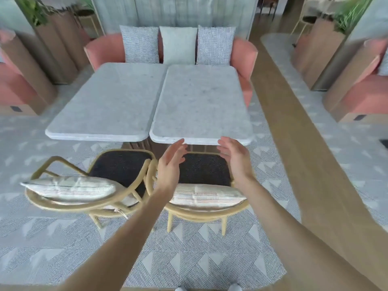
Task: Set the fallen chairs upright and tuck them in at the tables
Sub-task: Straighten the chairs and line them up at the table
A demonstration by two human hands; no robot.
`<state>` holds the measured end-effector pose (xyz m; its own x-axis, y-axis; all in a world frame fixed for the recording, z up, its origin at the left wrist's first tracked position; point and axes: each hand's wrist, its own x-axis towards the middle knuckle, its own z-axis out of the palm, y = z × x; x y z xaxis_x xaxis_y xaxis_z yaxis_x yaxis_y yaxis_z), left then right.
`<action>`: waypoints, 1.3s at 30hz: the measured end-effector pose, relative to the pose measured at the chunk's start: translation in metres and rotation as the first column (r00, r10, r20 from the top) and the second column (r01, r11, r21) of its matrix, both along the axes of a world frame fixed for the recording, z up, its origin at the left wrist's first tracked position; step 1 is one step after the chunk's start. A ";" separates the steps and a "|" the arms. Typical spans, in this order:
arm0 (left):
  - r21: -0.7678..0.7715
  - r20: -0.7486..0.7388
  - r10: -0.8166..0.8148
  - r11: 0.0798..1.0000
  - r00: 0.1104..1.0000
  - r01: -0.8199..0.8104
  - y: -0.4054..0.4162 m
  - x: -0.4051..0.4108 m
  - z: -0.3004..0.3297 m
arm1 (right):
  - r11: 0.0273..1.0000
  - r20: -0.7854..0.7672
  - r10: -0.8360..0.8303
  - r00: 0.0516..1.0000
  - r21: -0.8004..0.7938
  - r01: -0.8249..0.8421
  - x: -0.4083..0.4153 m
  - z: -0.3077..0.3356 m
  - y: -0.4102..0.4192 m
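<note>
Two rattan chairs, both upright, stood side by side before two grey stone worktops: left chair angled, right chair squarely facing the right worktop, its seat front just beneath the edge. Left worktop adjoined. Left grip and right grip hovered released above the right chair, palms inward, grasping nothing. Cushion on each chair back.

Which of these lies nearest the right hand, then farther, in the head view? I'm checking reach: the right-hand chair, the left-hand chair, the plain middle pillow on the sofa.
From the right hand:
1. Right-hand chair, directly below the hand.
2. Left-hand chair, off to the left, angled.
3. Plain middle pillow, across the tables on the pink sofa.
</note>
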<state>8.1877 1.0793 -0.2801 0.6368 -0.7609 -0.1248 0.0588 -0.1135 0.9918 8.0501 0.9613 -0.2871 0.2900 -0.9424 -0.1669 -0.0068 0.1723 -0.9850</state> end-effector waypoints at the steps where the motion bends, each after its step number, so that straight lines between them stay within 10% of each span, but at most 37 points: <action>1: -0.042 0.006 -0.009 0.999 1.000 0.009 0.006 -0.005 0.002 | 0.999 0.011 -0.001 1.000 -0.035 0.002 -0.011 0.006 0.006; 14: -0.196 0.062 -0.171 0.964 0.983 0.180 0.035 -0.151 0.054 | 0.979 0.064 -0.091 0.994 -0.178 0.101 -0.220 0.065 0.080; 25: -0.330 0.051 -0.501 0.808 0.864 0.488 0.014 -0.513 0.081 | 0.911 0.031 -0.370 0.928 -0.182 0.370 -0.581 0.097 0.139; 39: -0.430 0.136 -0.847 0.417 0.514 0.801 -0.157 -0.962 0.110 | 0.532 0.140 -0.773 0.619 -0.389 0.752 -0.980 0.136 0.063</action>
